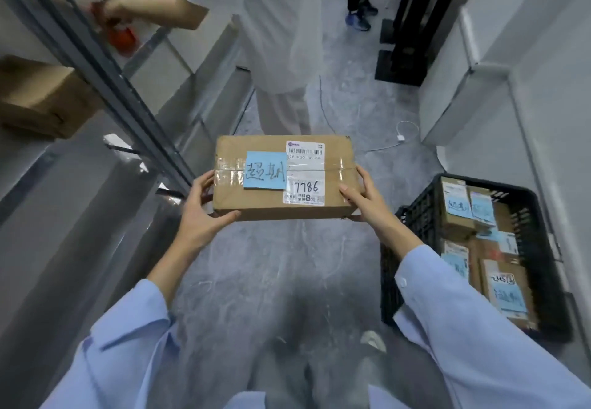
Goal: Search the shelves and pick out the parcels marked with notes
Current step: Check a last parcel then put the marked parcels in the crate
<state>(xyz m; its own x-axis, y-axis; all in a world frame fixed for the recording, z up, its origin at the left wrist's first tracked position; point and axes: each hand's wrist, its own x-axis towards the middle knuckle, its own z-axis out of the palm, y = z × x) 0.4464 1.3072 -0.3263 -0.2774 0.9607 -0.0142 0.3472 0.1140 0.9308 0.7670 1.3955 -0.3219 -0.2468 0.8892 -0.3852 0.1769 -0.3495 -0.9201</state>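
Shelves (105, 66) run along my left. The black crate (422, 216) sits on the floor at my right and holds parcels with blue notes.

The box (256, 204) is in the air between them, level, top face up. My left hand (204, 213) clamps its left end, fingers wrapped on the end and thumb along the near edge. My right hand (364, 197) clamps the right end, thumb on top.

Judgement: stiff taped cardboard with square corners, probably light to moderate. The tape looks slick, so grip the bare card at the ends. The note (264, 170) is stuck on top across the tape and could peel, so fingers off it.
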